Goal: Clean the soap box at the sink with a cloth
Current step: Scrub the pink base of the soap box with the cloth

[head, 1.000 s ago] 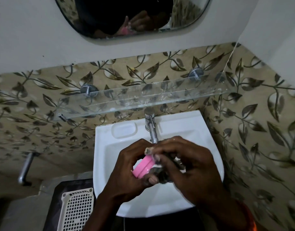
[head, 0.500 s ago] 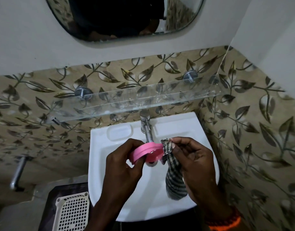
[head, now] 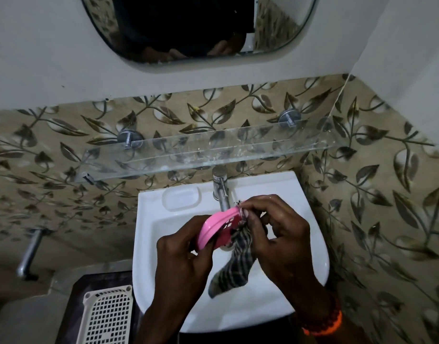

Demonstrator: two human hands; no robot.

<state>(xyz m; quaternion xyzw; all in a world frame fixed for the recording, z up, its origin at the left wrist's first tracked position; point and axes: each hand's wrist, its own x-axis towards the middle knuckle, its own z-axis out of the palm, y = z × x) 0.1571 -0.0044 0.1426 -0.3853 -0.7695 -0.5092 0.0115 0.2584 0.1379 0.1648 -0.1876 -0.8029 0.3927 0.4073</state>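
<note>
A: From the head camera, what does the person hold over the white ceramic wash basin (head: 149, 244)?

B: The left hand (head: 181, 264) has its fingers curled tight around the lower end of a pink oval plastic soap box (head: 213, 228), which is tilted with its slotted inner face turned toward three o'clock. The box hangs above the bowl, at six o'clock from the steel tap (head: 221, 192) and just beneath its spout.

A: And the other hand?

B: The right hand (head: 280, 234) has its fingers bent closed, pinching a dark-and-pale checked cloth (head: 236, 266) against the box's upper rim at about twelve o'clock of the box. The rest of the cloth droops toward six o'clock, its loose end hanging over the basin between the two wrists. An orange-and-brown beaded bracelet (head: 325, 324) circles the right wrist.

A: What surrounds the basin?

B: At twelve o'clock a clear glass shelf (head: 213, 150) on steel pegs runs along leaf-patterned tiles, with a rounded mirror (head: 283, 28) higher up. At seven o'clock from the basin lies a cream plastic grid basket (head: 109, 319), and at nine o'clock a steel wall tap (head: 30, 252) juts out.
</note>
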